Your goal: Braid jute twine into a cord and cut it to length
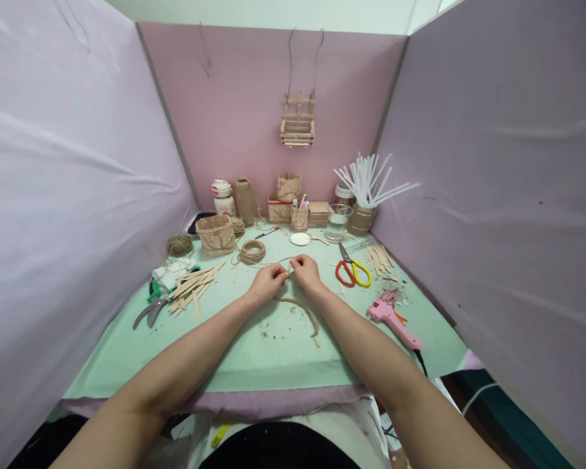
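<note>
My left hand [267,281] and my right hand [305,272] meet at the middle of the green table [254,352], fingers pinched together. Between them they hold a thin strand of twine [268,264] and what looks like a small wooden stick; the stick is mostly hidden by the fingers. The twine runs back to a small coil of twine [252,251] just behind my left hand. A curved twine-wrapped strip [303,308] lies on the table right below my hands, with small scraps around it.
Wooden sticks [191,286] and green-handled pliers [151,306] lie left. Red-and-yellow scissors [352,271], more sticks [379,258] and a pink glue gun [394,319] lie right. Twine-wrapped baskets [217,233], jars, a water glass [336,223] and white straws [366,182] line the back. Purple walls enclose the table.
</note>
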`<control>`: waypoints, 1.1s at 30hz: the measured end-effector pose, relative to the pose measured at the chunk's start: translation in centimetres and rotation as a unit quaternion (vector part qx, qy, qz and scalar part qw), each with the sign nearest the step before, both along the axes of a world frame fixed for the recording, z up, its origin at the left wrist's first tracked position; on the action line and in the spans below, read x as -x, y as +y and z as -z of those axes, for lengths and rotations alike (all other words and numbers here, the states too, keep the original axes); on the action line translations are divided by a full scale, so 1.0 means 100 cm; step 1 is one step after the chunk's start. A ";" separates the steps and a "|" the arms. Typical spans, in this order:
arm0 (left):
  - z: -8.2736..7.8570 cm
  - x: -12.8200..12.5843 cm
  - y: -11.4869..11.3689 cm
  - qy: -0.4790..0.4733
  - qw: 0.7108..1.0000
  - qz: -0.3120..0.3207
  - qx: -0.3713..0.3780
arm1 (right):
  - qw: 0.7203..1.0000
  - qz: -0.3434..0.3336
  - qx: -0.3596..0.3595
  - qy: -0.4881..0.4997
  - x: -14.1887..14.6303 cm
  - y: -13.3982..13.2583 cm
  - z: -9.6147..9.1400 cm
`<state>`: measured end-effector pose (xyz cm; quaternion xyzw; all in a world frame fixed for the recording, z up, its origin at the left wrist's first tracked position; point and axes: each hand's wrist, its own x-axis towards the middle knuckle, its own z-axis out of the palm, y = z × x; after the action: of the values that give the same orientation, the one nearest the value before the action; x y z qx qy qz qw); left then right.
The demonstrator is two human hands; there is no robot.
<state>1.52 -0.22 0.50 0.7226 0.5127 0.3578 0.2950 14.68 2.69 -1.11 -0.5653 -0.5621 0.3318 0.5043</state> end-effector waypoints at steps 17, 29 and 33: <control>0.002 0.003 0.001 -0.086 0.995 -0.053 0.005 | 0.990 -0.113 -0.064 0.045 -0.004 -0.007 -0.010; 0.002 0.001 -0.004 -0.091 0.994 -0.054 0.014 | 0.986 -0.140 -0.084 -0.039 -0.004 -0.014 -0.013; 0.002 0.002 -0.002 -0.098 0.994 -0.046 0.012 | 0.989 -0.134 -0.065 -0.016 -0.004 -0.013 -0.013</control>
<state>1.35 -0.47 0.29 0.6563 0.5183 0.4338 0.3354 15.06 1.44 0.17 -0.4561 -0.6612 0.3503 0.4817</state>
